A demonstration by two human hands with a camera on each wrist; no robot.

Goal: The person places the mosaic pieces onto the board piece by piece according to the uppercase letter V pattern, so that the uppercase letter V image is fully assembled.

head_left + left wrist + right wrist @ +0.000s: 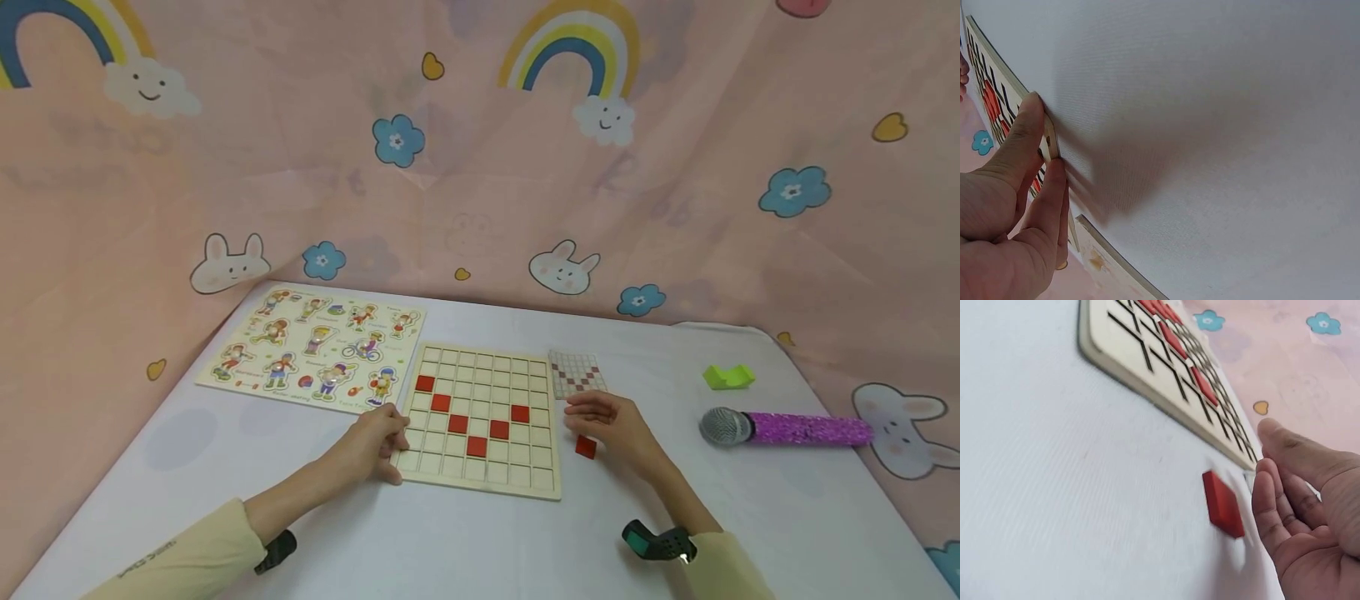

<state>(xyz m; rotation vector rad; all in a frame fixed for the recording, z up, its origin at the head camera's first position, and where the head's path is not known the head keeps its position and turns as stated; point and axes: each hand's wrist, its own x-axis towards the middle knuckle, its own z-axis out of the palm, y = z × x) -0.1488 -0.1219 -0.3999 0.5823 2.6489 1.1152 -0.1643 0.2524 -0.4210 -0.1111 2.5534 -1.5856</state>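
Note:
A wooden grid board (442,463) lies on the white table, with several red square tiles (457,424) set in its cells in a V shape. My left hand (382,437) holds the board's left side, and the left wrist view shows the thumb and fingers (1055,172) at its edge. To the right of the board, my right hand (611,425) has loosely bent fingers and nothing between them. One loose red tile (1224,504) is just beside those fingers. Beyond the right hand lies a small card (576,367) printed with a grid pattern, partly covered by the fingertips.
At the left lies a picture puzzle board (292,346) with cartoon children, close to the grid board. A glittery purple microphone (802,429) and a bright green curved piece (729,377) are on the right. A pink patterned cloth (480,192) hangs behind the table.

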